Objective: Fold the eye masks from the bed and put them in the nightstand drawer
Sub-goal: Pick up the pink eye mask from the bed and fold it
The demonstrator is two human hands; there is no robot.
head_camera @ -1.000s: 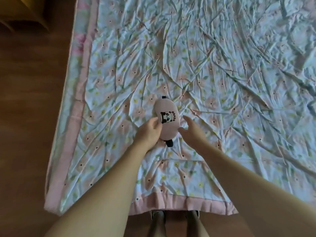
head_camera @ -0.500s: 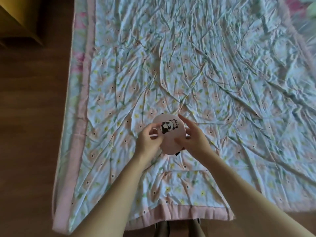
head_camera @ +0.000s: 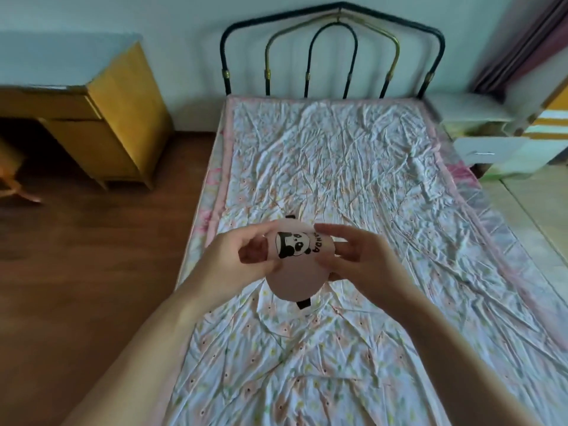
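Observation:
A pink eye mask (head_camera: 290, 279) with a black panda print and a black strap is held in the air above the bed (head_camera: 353, 186). My left hand (head_camera: 236, 259) pinches its left edge and my right hand (head_camera: 356, 256) pinches its right edge. The mask looks bent over on itself, with the print facing me. A white nightstand (head_camera: 482, 139) stands right of the bed's head, its drawer (head_camera: 488, 150) pulled out. I see no other mask on the crumpled floral sheet.
A black and brass metal headboard (head_camera: 332, 53) closes the far end of the bed. A yellow wooden desk (head_camera: 101, 118) stands at the left on the brown wood floor (head_camera: 92, 256). Curtains (head_camera: 522, 41) hang at the far right.
Both hands lifted the mask off the sheet and raised it toward me. My head tilted up, so the headboard, desk and nightstand came into view.

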